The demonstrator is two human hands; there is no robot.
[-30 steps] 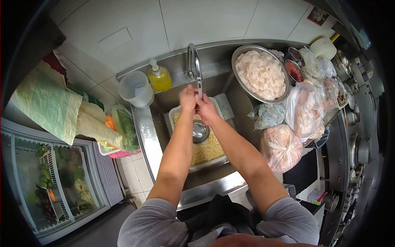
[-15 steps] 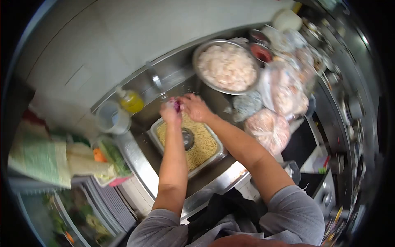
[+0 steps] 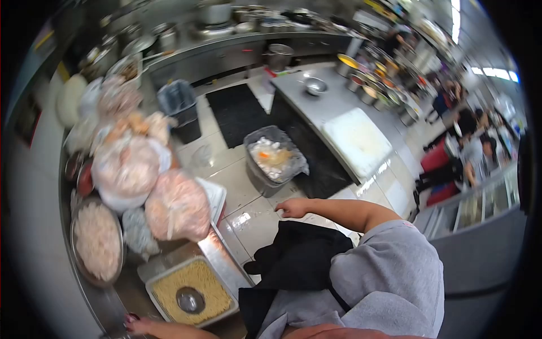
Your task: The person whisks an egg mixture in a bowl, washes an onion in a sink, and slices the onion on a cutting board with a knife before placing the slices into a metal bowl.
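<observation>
My left hand [image 3: 136,324] is low at the left edge of the sink, closed round a small dark red-purple item [image 3: 131,317]. Beside it, a metal tray [image 3: 235,305] of pale yellow noodle-like strips [image 3: 212,281] sits in the sink, with a small metal bowl [image 3: 190,300] on the strips. My right hand [image 3: 292,208] is held out over the tiled floor, just below a lined bin [image 3: 261,179] with white and orange scraps [image 3: 272,156]. Its fingers look curled together; anything in them is hidden.
Bagged pale meat [image 3: 177,205] and a bowl of white slices [image 3: 98,240] line the left counter. A steel table [image 3: 305,104] holds a white board [image 3: 357,141]. Another bin [image 3: 178,101] stands farther off. Several people [image 3: 471,150] are at the far right.
The view has swung right, bringing bins and table into sight. My hands, together at the tap earlier, are now far apart: my right hand out over the floor, my left hand still by the sink.
</observation>
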